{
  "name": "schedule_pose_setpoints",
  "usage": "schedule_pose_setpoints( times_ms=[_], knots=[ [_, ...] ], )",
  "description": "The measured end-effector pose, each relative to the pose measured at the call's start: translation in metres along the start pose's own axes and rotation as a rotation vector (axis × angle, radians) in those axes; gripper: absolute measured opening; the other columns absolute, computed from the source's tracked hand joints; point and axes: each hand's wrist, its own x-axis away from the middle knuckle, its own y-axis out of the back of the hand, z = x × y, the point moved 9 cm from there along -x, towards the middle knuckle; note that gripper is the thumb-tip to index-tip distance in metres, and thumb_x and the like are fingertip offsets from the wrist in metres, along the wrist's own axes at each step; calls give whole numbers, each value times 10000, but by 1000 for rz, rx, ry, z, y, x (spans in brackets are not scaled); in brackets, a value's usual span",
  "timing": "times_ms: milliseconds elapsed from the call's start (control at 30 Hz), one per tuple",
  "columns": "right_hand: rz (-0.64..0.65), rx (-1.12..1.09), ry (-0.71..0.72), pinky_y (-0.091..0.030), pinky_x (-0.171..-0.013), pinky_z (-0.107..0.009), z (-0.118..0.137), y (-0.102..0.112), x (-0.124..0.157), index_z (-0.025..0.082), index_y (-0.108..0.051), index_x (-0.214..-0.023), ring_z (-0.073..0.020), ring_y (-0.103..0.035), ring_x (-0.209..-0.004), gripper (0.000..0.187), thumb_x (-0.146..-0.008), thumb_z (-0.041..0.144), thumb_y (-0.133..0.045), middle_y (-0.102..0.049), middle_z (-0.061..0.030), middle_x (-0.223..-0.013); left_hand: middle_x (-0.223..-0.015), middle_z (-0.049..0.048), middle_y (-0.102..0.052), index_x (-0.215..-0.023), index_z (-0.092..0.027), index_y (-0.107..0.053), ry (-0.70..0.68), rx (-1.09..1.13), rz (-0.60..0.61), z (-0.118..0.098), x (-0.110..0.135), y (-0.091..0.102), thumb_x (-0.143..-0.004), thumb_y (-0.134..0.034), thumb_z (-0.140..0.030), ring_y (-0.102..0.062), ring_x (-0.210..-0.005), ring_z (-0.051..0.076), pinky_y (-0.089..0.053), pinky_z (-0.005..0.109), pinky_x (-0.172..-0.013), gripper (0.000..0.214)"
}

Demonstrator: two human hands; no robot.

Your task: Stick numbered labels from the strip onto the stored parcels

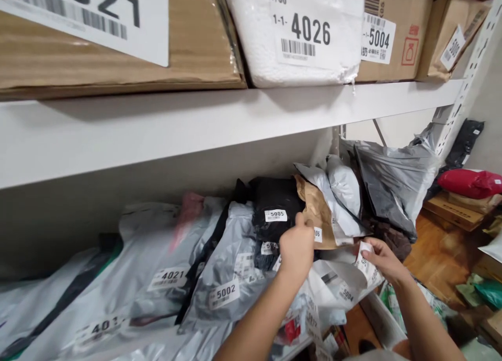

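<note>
My left hand is closed at the near edge of a brown paper parcel, whose label ends in 06. Its fingertips are partly hidden. Beside it sits a black parcel labelled 5005. Between thumb and fingers my right hand pinches a white label with a number starting 50. Below it lies a white plastic parcel with a 5004 label. A strip of numbered labels hangs below my left hand; its upper end is hidden.
Several grey bag parcels fill the lower shelf leftward. Above runs a white shelf beam bearing boxes and a white parcel. A grey bag stands by the perforated post. More parcels lie right, on the floor.
</note>
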Motion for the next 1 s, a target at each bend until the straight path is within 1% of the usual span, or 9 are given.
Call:
schedule_pose_setpoints(
  times_ms=[100,200,300,400,567,633,767,900,1000],
  knots=[
    [-56,-69,84,-411,-465,-207,9,-6,2,183,-718,-759,-116,-560,-465,350,-530,321,-944,-673,19,-575,-1109,96,-591,-1186,-252,-635,-290,66,-62,-49,-1,3,-924,-444,-83,-677,-697,170,-459,266,-572,366],
    [-133,-137,118,-441,-512,-221,9,-11,-9,195,-746,-856,-129,-592,-518,401,-553,386,-928,-708,3,-650,-1049,104,-607,-1011,-199,-705,-463,76,-42,-76,-3,-6,-924,-488,-122,-682,-714,198,-477,298,-591,247],
    [-203,-110,109,-444,-534,-239,-3,-11,-25,175,-750,-767,-139,-580,-518,398,-547,467,-907,-694,-7,-604,-1101,98,-622,-887,-176,-718,-520,34,-29,-74,-7,-16,-922,-489,-130,-678,-731,199,-480,303,-592,237],
    [-309,-31,117,-414,-515,-241,-16,-1,-39,158,-733,-693,-130,-540,-490,433,-545,540,-875,-667,-2,-555,-1193,46,-632,-951,-219,-704,-553,88,-56,-63,-7,-20,-885,-504,-70,-677,-796,179,-474,282,-617,258],
    [-479,87,167,-352,-482,-239,-22,12,-48,175,-628,-554,-123,-473,-484,424,-600,543,-833,-576,31,-469,-998,19,-686,-1133,-287,-653,-557,167,-53,-57,-5,-25,-875,-532,-62,-668,-791,180,-453,266,-618,362],
    [-439,70,130,-353,-489,-241,-26,10,-49,177,-625,-569,-123,-470,-484,427,-588,546,-838,-568,35,-469,-959,31,-688,-1099,-281,-676,-582,136,-55,-59,-4,-28,-909,-525,-105,-669,-787,186,-446,266,-614,300],
    [-254,31,34,-369,-515,-244,-34,1,-50,173,-668,-685,-122,-490,-500,453,-543,561,-855,-620,23,-557,-995,27,-700,-1100,-281,-698,-579,107,-96,-57,-6,-30,-933,-508,-119,-674,-802,172,-434,254,-609,300],
    [-389,173,59,-262,-467,-232,-32,16,-47,198,-522,-520,-82,-360,-458,541,-479,638,-835,-471,65,-447,-1190,13,-674,-1077,-286,-713,-648,55,-174,-57,-4,-30,-919,-588,-188,-664,-750,146,-426,248,-579,224],
    [-381,205,29,-227,-470,-239,-35,17,-45,209,-469,-499,-73,-310,-459,576,-464,665,-820,-410,76,-436,-1125,8,-704,-1042,-247,-716,-737,57,-218,-61,0,-32,-915,-612,-190,-674,-747,147,-440,252,-580,173]
  ],
)
